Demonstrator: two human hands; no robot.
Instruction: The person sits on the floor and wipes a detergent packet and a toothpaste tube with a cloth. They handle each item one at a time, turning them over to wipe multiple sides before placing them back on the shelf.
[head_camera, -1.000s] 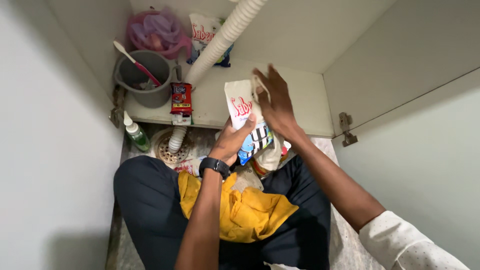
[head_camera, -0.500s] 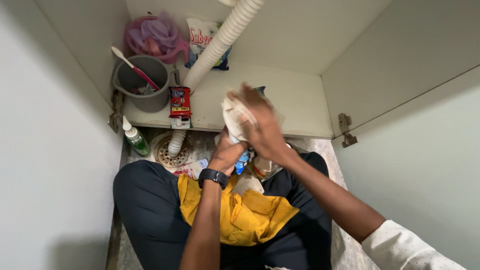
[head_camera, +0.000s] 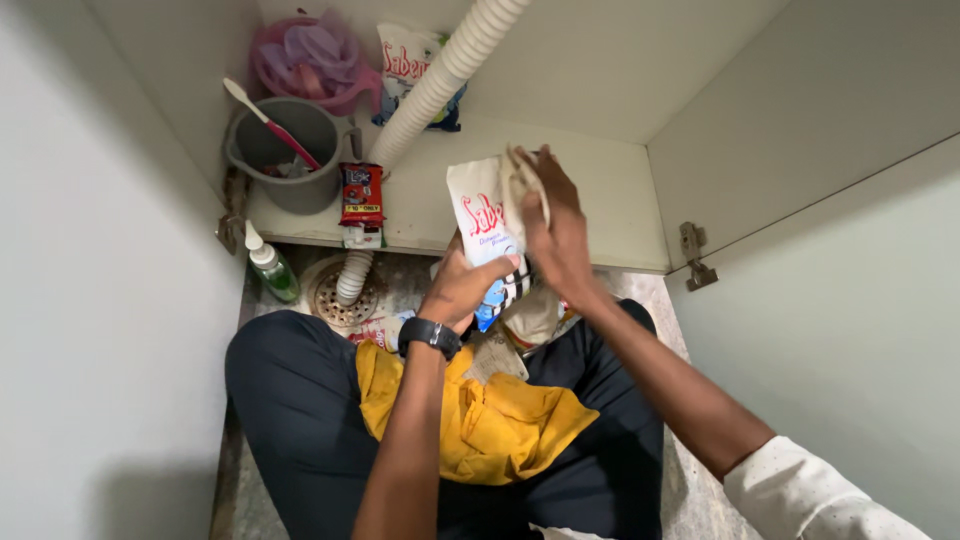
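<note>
Two detergent pouches (head_camera: 480, 215) (head_camera: 405, 60), one grey bucket (head_camera: 275, 150), one green bottle (head_camera: 270, 268), two hands (head_camera: 462, 285) (head_camera: 555, 235).

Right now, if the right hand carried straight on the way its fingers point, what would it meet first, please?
Probably the cabinet's back wall: the right hand, wiping the packet with a cloth, points up past it. Depth is unclear.

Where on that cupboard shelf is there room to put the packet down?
The shelf is bare on its right half, between the hose and the right wall. The left end is crowded: grey bucket, pink bag, red packet.
</note>
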